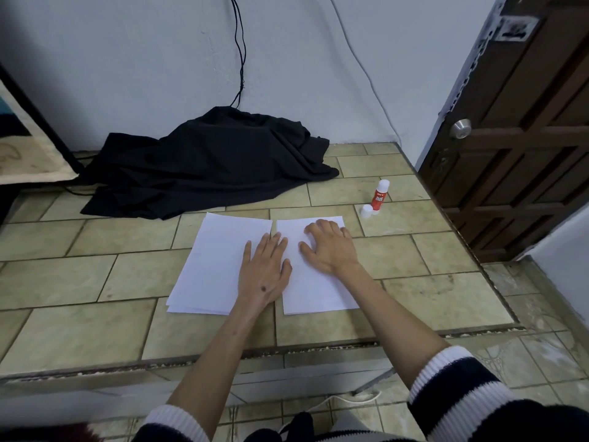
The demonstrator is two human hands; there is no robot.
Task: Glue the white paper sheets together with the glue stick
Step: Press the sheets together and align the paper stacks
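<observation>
I press my left hand (266,269) and right hand (330,247), fingers spread flat, on the right paper sheet (315,291); beyond my right fingertips the uncapped glue stick (380,196) risks drying, the sheets slipping askew.

One head-worn camera looks forward and steeply down. It sits close above the tiled platform (95,282), facing the wall (127,59).

The tiled floor (95,275) carries two paper stacks (213,266), a glue stick (380,196), its cap (366,211) and black cloth (210,161).
</observation>
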